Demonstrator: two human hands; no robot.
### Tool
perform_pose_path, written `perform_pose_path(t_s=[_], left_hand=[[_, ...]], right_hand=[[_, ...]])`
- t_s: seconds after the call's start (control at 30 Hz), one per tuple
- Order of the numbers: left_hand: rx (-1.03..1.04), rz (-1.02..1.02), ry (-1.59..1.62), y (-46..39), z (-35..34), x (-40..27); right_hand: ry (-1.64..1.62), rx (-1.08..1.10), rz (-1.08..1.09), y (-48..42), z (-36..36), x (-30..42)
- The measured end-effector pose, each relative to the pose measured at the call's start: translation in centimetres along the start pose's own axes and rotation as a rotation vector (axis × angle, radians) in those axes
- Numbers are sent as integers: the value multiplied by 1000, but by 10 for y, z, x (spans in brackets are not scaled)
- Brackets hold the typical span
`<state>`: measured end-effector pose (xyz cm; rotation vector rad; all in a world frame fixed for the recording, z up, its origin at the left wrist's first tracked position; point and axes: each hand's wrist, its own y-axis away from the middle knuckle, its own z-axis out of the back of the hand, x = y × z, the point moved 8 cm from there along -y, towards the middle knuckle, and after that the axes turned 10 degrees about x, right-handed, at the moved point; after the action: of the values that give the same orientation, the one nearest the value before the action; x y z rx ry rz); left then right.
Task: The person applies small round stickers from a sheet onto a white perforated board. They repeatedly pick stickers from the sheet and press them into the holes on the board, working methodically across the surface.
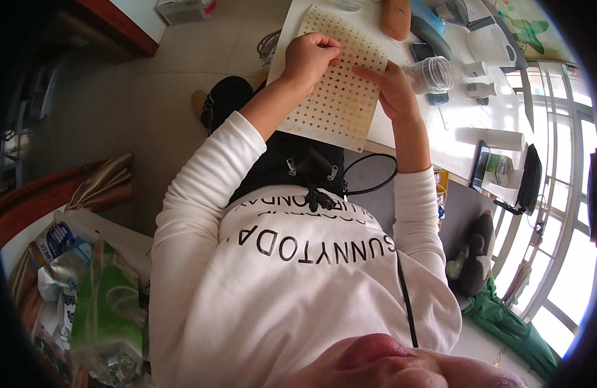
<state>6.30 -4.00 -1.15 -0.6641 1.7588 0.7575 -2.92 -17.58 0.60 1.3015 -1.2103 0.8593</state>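
A pale perforated board (327, 104) with rows of small round holes lies tilted over the near left edge of the white table (466, 114). Some of its holes look darker than others. Above its upper part is my left hand (310, 58), thumb and fingertips pinched together; whether a tiny piece is between them cannot be made out. My right hand (395, 89) grips the board's right edge, the thumb on top and the other fingers mostly hidden. Just right of that hand, a clear plastic jar (430, 75) lies on its side with small contents inside.
Beyond the jar are a phone (422, 51), an orange-brown case (395, 19), small white bottles (482, 90) and a white tub (491, 45). A white cylinder (504, 139) and a small box (498, 169) stand farther right. A black cord (371, 190) loops below the table edge.
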Motion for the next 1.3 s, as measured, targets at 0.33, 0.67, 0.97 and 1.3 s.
perform_pose_path(t_s=[0.33,0.67,0.97,1.3], left_hand=[[52,96,-45,12,4,7],[78,15,65,6,-4,8],[63,69,126,5,3,6],[121,23,-101,14,-1,1]], right_hand=[[-221,-86,-44,-6,1,-8],[-270,-10,-30,-10,-6,-7],[112,24,29,-10,0,4],[-200,15,-44,-13,-2,-4]])
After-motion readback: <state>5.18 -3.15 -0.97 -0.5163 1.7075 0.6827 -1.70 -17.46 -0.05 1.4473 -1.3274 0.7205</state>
